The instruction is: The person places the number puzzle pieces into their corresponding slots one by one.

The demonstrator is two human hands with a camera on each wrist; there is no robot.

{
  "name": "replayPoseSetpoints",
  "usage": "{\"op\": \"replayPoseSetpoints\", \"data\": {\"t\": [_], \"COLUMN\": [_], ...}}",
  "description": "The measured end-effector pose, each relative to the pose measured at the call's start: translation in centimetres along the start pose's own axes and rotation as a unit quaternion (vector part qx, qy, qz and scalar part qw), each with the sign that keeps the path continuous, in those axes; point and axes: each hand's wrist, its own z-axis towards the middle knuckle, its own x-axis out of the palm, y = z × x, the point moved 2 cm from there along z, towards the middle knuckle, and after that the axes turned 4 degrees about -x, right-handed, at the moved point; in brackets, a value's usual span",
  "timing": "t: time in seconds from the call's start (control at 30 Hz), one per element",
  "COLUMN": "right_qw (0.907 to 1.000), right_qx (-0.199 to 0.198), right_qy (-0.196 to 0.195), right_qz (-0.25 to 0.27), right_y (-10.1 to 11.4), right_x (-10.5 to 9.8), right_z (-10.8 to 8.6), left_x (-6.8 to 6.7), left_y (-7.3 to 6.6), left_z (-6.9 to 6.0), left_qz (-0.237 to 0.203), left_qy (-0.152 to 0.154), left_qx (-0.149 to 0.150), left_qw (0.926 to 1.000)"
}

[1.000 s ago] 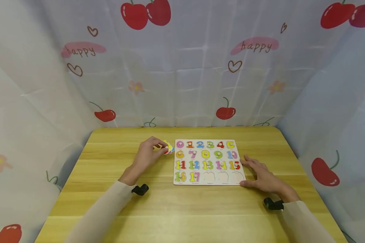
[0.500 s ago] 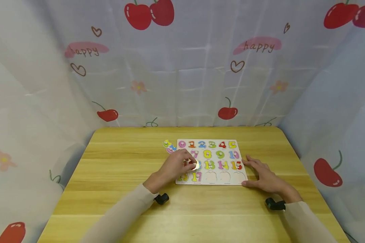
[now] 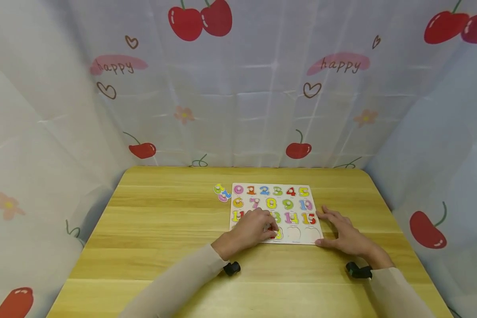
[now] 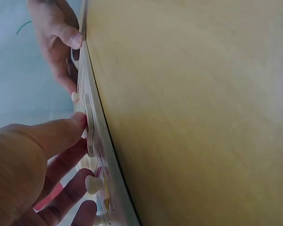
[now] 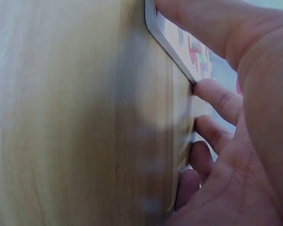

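Observation:
A white number puzzle board lies on the table, most of its recesses filled with coloured knobbed number pieces. My left hand pinches a red-and-yellow number piece between thumb and index finger, at the third recess of the bottom row. In the left wrist view that number piece lies against or just above the board; whether it sits in the recess I cannot tell. My right hand rests at the board's right edge, thumb near the corner and fingers spread, partly on the table.
Loose number pieces, one yellow-green and one blue and pink, lie on the table just left of the board's top corner. The wooden table meets a cherry-print curtain at the back and sides.
My left hand has picked the red-and-yellow number piece from the loose ones and carried it right and toward me, to the board's bottom row. The right hand has stayed at the board's edge.

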Motion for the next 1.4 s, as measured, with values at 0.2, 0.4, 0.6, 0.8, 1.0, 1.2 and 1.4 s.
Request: {"op": "replayPoseSetpoints", "data": {"t": [0.2,0.4,0.6,0.8,1.0,1.2,1.4], "right_qw": [1.0000,1.0000,1.0000,1.0000,1.0000,0.9999,0.9999], "right_qx": [0.000,0.002,0.003,-0.002,-0.005,-0.008,-0.010], "right_qy": [-0.001,-0.004,-0.002,-0.005,-0.006,-0.009,-0.010], "right_qz": [-0.007,-0.008,-0.003,-0.001,-0.003,-0.006,-0.007], "right_y": [-0.1,-0.2,-0.3,-0.2,-0.2,-0.3,-0.2], "right_x": [0.2,0.3,0.5,0.4,0.3,0.3,0.2], "right_z": [0.0,-0.2,-0.4,-0.4,-0.2,0.0,0.2], "left_x": [0.9,0.5,0.2,-1.0,-2.6,-5.1,-7.3], "left_y": [0.3,-0.4,-0.1,1.1,4.0,7.8,12.0], "left_z": [0.3,0.2,-0.3,-0.9,-1.6,-2.5,-3.3], "left_qz": [0.010,0.012,-0.006,-0.025,-0.044,-0.073,-0.076], "left_qy": [-0.018,-0.001,0.000,-0.021,-0.043,-0.072,-0.094], "left_qx": [0.023,0.005,-0.004,-0.028,-0.077,-0.127,-0.165], "left_qw": [0.9995,0.9999,1.0000,0.9991,0.9952,0.9866,0.9788]}}
